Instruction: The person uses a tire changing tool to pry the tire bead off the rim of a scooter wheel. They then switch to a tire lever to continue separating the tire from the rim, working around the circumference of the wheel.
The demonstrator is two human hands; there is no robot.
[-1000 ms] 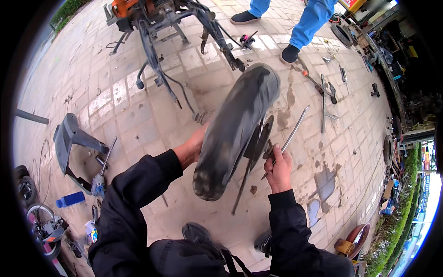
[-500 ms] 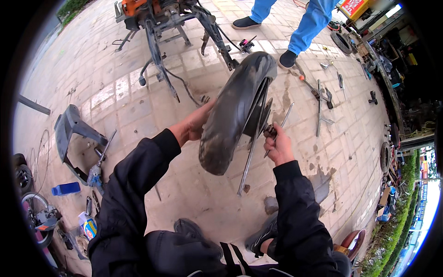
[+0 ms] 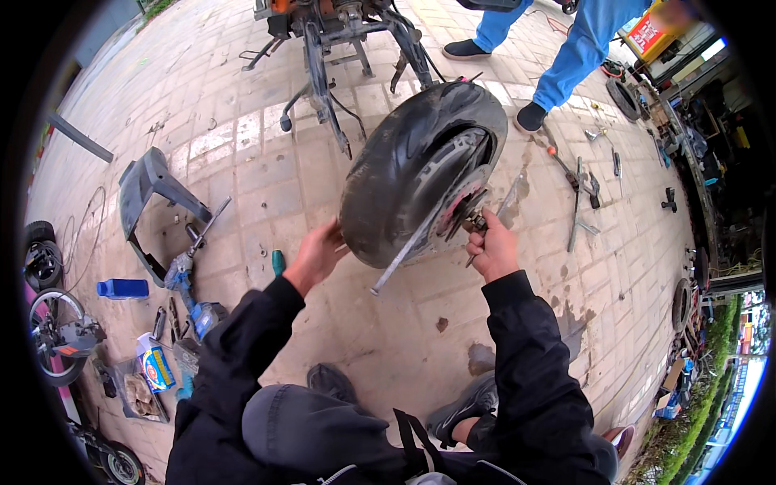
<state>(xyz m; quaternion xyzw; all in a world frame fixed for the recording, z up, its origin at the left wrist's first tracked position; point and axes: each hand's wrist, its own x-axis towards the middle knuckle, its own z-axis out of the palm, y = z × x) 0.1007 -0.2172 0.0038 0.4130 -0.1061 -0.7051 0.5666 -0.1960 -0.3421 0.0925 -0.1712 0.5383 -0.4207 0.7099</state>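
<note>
A black-tyred wheel [image 3: 380, 174] is tilted in front of me, its rim and hub turned partly toward my right. At the tyre's near left edge is my left hand [image 3: 318, 255], its fingers against the rubber. My right hand [image 3: 493, 246] is closed beside the hub [image 3: 461, 212], round a thin metal rod [image 3: 511, 194] that sticks out above and below the fist. Dark metal fittings at the hub lie against those fingers and partly hide what is gripped. A long pale rod [image 3: 402, 263] slants across the wheel, its lower end sticking out toward me.
A vehicle frame [image 3: 323, 81] stands ahead, with a person in blue jeans [image 3: 558, 65] to its right. Leftward lie a dark plastic fairing [image 3: 145, 202], a power tool [image 3: 184, 279], a blue bottle [image 3: 123, 288] and a green-handled tool [image 3: 278, 262]. Hand tools [image 3: 575, 202] lie at right.
The wheel has turned, so more of its rim and hub shows. My left hand has shifted to the tyre's near left edge. My right hand stays at the hub.
</note>
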